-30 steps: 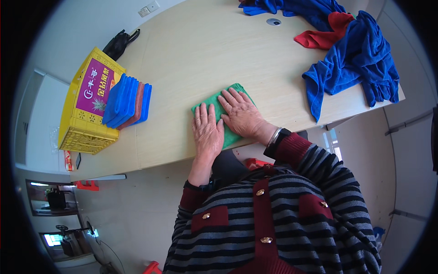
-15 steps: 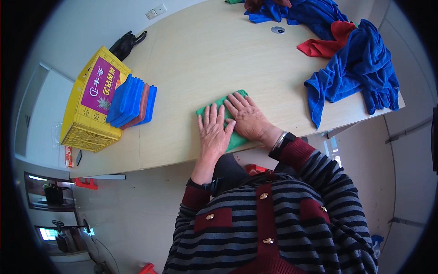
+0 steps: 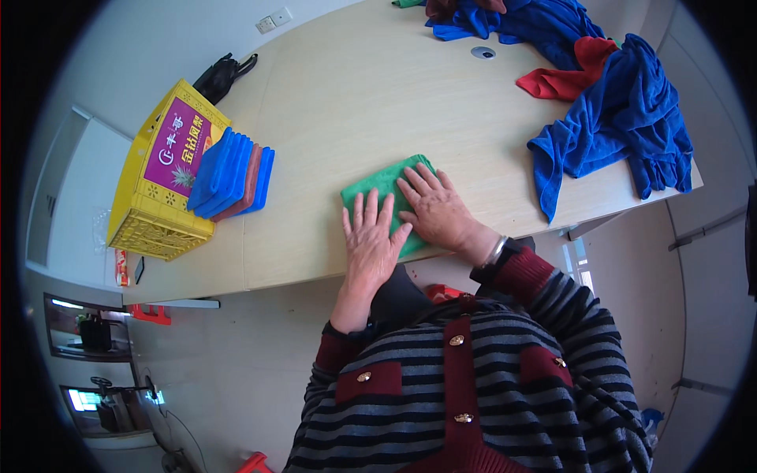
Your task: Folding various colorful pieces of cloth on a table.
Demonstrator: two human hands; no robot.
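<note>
So my left hand [image 3: 371,246] and right hand [image 3: 441,211] are both spread flat on the folded green cloth [image 3: 385,178] mid-frame, not gripping anything, probably since even pressure keeps it smooth against the desk [image 3: 331,102]. Folded blue and brown cloths [image 3: 229,177] are piled by the yellow crate [image 3: 130,189] at frame left, presumably to stay apart from the loose blue cloths [image 3: 631,114], upper right.

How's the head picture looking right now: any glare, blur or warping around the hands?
In the head view, the left hand and right hand look reasonably sharp; no harsh glare on the green cloth; fisheye bending curves the table, and the picture's corners go black; a bright patch shows on the floor at right.
</note>
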